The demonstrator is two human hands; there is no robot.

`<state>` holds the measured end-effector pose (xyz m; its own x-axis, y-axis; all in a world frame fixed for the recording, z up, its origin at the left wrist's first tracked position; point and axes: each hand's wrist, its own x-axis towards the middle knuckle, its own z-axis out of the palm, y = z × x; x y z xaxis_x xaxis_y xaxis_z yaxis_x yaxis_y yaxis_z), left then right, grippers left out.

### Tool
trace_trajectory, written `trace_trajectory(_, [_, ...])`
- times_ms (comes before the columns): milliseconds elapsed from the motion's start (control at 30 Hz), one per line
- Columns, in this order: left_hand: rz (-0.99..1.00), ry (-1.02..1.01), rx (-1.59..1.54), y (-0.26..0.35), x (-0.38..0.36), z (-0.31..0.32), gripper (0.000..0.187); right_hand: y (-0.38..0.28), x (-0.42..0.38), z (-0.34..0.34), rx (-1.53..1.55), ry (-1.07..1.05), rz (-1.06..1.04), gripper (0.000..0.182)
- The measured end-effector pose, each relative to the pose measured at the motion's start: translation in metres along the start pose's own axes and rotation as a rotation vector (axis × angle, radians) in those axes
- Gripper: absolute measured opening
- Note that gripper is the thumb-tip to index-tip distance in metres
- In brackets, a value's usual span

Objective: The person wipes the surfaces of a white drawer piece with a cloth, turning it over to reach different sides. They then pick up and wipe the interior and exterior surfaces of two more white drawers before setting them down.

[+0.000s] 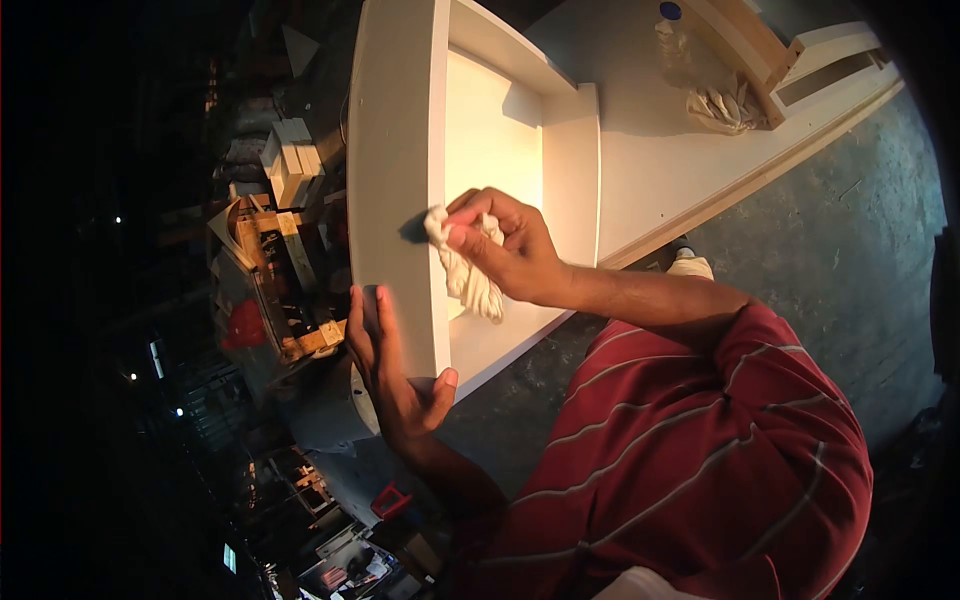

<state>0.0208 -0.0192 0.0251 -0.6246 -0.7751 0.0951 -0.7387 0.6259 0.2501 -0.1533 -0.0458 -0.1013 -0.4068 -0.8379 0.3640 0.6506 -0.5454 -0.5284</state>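
A white wooden drawer-like box (397,150) stands on its edge, its hollow side facing right. My right hand (520,255) pinches a crumpled cream cloth (470,280) between thumb and fingers, in front of the box's rim and opening. The cloth's folds hang below the fingers. At the lower end of the broad outer panel, my left hand (400,375) lies with fingers stretched along its face and the thumb apart near the edge.
A pale worktop (640,160) extends right under the box. On it are a blue-capped bottle (675,45), a crumpled cloth (725,108) and a wooden frame (770,50). Left, wooden pieces (292,165) are stacked; a red stool (391,500) stands lower down.
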Motion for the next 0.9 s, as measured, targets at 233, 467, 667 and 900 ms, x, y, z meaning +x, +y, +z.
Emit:
trace_trajectory(233, [-0.005, -0.065, -0.006, 0.005, 0.004, -0.008, 0.095, 0.002, 0.008, 0.000, 0.335, 0.124, 0.331, 0.019])
trace_trajectory(467, [0.110, -0.098, 0.099, 0.021, 0.059, -0.017, 0.102, 0.002, -0.017, 0.010, 0.296, 0.158, 0.386, 0.017])
trace_trajectory(667, [0.182, -0.141, 0.104, 0.010, 0.087, -0.001, 0.093, -0.016, -0.016, 0.010, 0.426, 0.306, 0.378, 0.018])
trace_trajectory(900, [0.189, -0.138, -0.067, 0.013, 0.087, 0.004, 0.092, -0.023, -0.008, 0.009, 0.482, 0.252, 0.497, 0.016])
